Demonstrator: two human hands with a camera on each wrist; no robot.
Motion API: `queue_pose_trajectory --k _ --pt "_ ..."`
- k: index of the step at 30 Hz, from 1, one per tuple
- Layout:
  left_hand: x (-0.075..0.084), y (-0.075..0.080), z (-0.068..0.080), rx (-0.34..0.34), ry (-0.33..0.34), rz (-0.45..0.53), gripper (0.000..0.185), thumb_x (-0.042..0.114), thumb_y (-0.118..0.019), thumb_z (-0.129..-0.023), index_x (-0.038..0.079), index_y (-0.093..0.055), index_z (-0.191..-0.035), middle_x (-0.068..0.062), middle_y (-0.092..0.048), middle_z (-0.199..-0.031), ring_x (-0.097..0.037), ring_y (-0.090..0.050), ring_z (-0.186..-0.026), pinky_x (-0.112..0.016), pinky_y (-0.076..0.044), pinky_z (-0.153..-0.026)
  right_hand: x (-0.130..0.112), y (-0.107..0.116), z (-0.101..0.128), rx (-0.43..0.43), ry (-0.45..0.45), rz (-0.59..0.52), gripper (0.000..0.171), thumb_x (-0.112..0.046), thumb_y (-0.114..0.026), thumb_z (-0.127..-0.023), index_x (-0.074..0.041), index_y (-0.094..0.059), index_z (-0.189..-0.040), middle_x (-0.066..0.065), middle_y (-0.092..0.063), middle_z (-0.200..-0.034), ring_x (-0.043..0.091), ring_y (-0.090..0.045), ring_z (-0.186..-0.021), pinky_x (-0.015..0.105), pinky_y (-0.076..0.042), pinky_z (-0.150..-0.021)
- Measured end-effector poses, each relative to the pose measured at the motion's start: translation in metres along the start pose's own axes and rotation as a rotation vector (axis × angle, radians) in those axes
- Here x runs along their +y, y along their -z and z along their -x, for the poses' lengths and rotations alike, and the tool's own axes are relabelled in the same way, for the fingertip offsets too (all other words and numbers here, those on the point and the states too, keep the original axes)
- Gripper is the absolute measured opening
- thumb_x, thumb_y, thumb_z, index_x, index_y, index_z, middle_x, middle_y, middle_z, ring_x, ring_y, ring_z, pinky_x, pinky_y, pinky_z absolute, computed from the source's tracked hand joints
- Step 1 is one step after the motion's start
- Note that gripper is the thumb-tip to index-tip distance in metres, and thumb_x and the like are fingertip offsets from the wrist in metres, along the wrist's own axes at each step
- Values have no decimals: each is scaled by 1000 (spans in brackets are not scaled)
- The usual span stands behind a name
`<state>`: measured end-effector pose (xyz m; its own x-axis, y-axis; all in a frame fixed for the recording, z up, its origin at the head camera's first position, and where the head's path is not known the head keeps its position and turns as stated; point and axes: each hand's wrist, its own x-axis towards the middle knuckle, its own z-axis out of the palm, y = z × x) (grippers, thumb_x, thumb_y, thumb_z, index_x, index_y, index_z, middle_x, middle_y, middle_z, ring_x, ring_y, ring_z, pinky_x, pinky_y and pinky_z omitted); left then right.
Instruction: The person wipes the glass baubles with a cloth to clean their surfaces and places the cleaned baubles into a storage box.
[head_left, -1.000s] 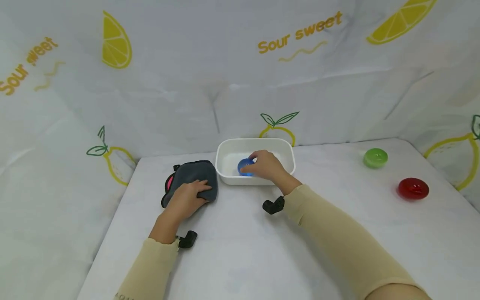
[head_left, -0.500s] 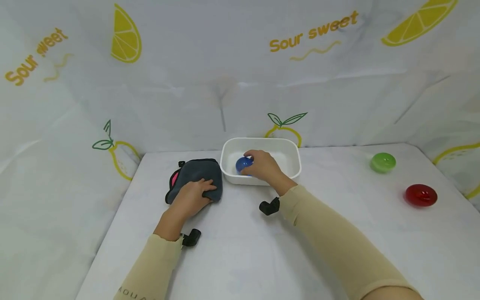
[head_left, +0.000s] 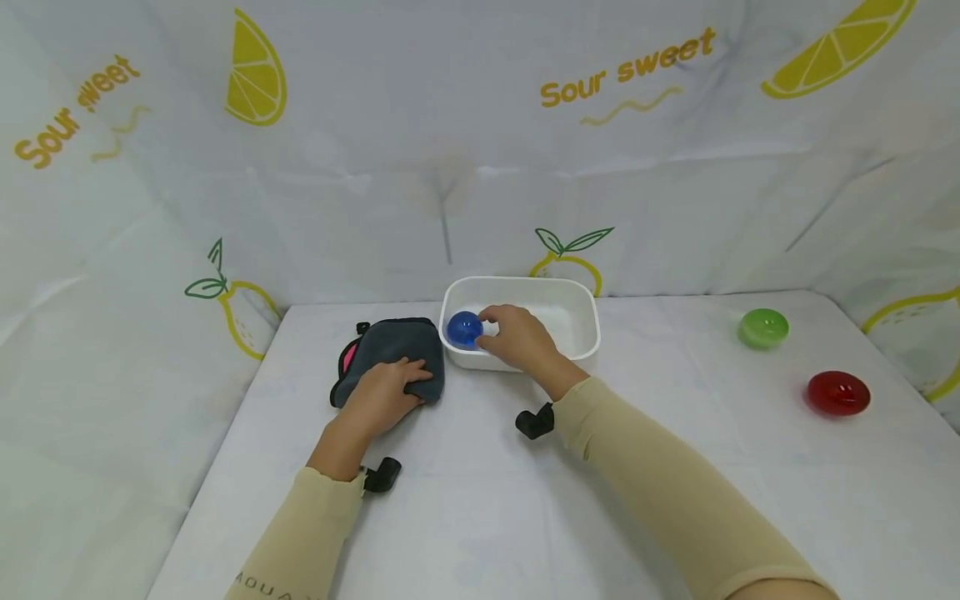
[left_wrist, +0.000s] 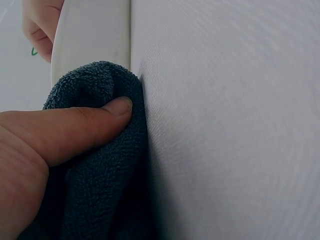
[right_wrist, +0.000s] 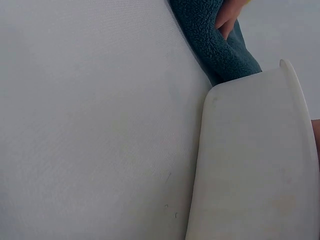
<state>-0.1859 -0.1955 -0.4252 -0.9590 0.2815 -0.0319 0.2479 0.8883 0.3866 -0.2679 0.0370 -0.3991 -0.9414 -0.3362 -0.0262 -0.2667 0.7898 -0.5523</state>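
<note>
So the right hand [head_left: 521, 340] has its fingertips curled round a small blue bowl [head_left: 464, 329], holding it at the left end of the white tub [head_left: 585, 310], just above centre of the head view. That bowl looks like glossy hard plastic, so I'd guess it's light, rigid and a bit slippery, more so if wet; pinching the rim between thumb and fingers seems the safest grip. I can't tell if there's water in the tub, and apart from the bowl I see nothing in it.

The left hand [head_left: 382, 396] presses on a dark grey cloth [head_left: 393, 343] left of the tub, thumb curled over a fold. It's soft, fluffy and floppy, so bunch it anywhere. A green bowl [head_left: 762, 327] and a red bowl [head_left: 837, 392] sit at the far right, both seemingly empty.
</note>
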Motion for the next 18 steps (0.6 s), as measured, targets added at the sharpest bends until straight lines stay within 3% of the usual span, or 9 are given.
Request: queue_pose_trajectory --k 8,13,18 --pt "0 0 -1 -2 -3 -6 40 13 -75 -87 18 -69 -126 -4 -56 -143 -31 -43 -139 -52 -39 -111 -2 2 2 -10 9 44 38 -32 -66 -93 -17 -65 -128 8 -65 -128 27 -62 -115 46 -49 -97" --pt "0 1 1 7 1 6 40 13 -75 -86 17 -69 -126 -4 -56 -142 -31 -44 -139 -52 -38 -111 3 13 9 29 80 66 38 -32 -64 -94 -16 -64 -129 8 -64 -129 26 -64 -111 44 -52 -93" --pt "0 3 1 -5 3 11 40 12 -74 -87 17 -69 -127 -5 -55 -144 -31 -42 -140 -53 -37 -112 18 42 25 79 121 112 43 -33 -63 -96 -13 -60 -133 8 -59 -137 29 -54 -128 46 -44 -106"
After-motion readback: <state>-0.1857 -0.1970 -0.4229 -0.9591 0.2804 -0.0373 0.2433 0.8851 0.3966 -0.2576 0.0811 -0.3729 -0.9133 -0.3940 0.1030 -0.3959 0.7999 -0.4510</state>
